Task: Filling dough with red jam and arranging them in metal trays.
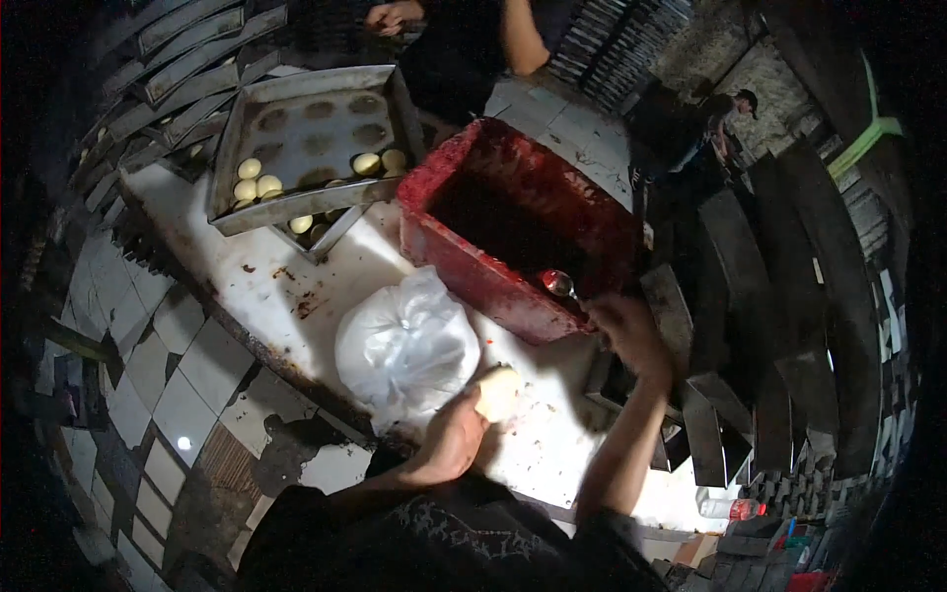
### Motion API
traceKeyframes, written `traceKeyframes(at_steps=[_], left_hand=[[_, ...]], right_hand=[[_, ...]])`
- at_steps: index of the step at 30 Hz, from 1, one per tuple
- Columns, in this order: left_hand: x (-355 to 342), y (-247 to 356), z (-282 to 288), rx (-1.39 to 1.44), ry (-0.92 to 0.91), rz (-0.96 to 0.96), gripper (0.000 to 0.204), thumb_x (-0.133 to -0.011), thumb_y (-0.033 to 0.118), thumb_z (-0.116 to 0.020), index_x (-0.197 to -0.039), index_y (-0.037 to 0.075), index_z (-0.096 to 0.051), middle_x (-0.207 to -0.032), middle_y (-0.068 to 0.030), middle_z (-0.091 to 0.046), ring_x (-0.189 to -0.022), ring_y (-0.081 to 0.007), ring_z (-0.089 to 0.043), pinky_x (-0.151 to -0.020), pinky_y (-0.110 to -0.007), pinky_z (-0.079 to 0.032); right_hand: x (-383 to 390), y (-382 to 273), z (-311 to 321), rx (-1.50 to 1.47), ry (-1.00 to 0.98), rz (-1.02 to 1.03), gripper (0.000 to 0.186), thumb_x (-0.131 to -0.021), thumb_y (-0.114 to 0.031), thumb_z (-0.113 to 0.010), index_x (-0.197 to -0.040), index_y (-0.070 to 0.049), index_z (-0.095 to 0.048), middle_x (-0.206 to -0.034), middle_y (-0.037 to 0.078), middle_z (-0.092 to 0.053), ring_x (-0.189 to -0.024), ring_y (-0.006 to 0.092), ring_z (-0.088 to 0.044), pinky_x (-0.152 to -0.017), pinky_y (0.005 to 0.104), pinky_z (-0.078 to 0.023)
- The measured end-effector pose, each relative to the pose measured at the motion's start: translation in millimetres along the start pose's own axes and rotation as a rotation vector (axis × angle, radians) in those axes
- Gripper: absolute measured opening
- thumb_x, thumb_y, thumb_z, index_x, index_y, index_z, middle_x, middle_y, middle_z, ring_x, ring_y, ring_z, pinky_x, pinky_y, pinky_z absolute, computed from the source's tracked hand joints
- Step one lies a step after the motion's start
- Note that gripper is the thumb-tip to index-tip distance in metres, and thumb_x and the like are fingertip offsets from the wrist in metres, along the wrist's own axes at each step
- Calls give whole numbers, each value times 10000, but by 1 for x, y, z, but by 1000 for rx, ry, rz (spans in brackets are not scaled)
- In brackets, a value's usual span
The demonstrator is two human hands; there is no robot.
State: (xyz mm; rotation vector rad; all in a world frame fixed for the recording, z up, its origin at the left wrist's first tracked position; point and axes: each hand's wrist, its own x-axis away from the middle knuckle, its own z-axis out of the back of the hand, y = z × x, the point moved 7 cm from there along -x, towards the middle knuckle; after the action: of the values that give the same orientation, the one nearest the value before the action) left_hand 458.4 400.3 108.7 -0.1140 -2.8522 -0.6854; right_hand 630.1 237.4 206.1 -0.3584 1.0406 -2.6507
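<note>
My left hand (456,439) holds a pale, round piece of dough (500,394) just above the white tabletop (543,444). A spoon (558,284) is in my right hand (631,333), its bowl over the near right side of a large red plastic tub (473,280). Something red and glossy sits in the spoon. Dark red, sticky filling coats the tub's inner walls; deeper in, its contents are in shadow. Directly beside my left hand and the dough lies a knotted, whitish plastic bag (406,347), its contents hidden.
A metal baking tray (340,193) with several pale dough balls (268,185) rests on another tray at the back left. Metal pans (725,424) stand stacked at right, near a bottle (732,508). One person's arm (523,39) shows across the table; another person (725,128) stands farther back.
</note>
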Motion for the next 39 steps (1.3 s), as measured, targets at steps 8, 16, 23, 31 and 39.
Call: traceKeyframes(at_steps=[8,16,23,31,39], left_hand=[[-11,-20,-69,338,-121,-25,423,-881,269,-442,-1181,-30,-441,-1160,-120,-523,-1090,-232,-480,-992,-355,-343],[70,-28,-43,-151,-2,-208,467,-835,49,-407,-1288,-15,-319,-1291,-150,-416,-1162,-248,-452,-1000,-390,-363],[129,-88,-8,12,-38,-42,525,-797,85,-429,-1313,94,-335,-1091,-146,-533,-924,-268,-558,-828,-375,-446],[197,-141,17,-82,-116,220,394,-745,95,-421,-1133,36,-449,-945,-158,-570,-848,-276,-587,-727,-397,-478],[251,-204,10,-74,-86,340,329,-792,128,-384,-1061,-26,-496,-974,-153,-583,-821,-246,-585,-733,-371,-475]], right_hand=[[131,1,-57,-345,496,509,185,-786,43,-587,-968,32,-619,-855,103,-568,-715,154,-545,-613,240,-453],[139,188,-142,-901,287,14,322,-765,62,-521,-1060,-27,-615,-849,114,-512,-714,194,-506,-609,298,-448],[209,93,-109,-324,244,223,206,-853,-130,-572,-997,10,-618,-832,105,-564,-744,194,-519,-714,281,-422],[302,17,-126,-459,-584,72,345,-891,-302,-537,-973,23,-619,-853,49,-626,-807,112,-527,-750,275,-441],[354,43,-111,-473,-634,27,173,-850,-171,-609,-892,-4,-594,-791,20,-597,-726,88,-517,-660,232,-434]])
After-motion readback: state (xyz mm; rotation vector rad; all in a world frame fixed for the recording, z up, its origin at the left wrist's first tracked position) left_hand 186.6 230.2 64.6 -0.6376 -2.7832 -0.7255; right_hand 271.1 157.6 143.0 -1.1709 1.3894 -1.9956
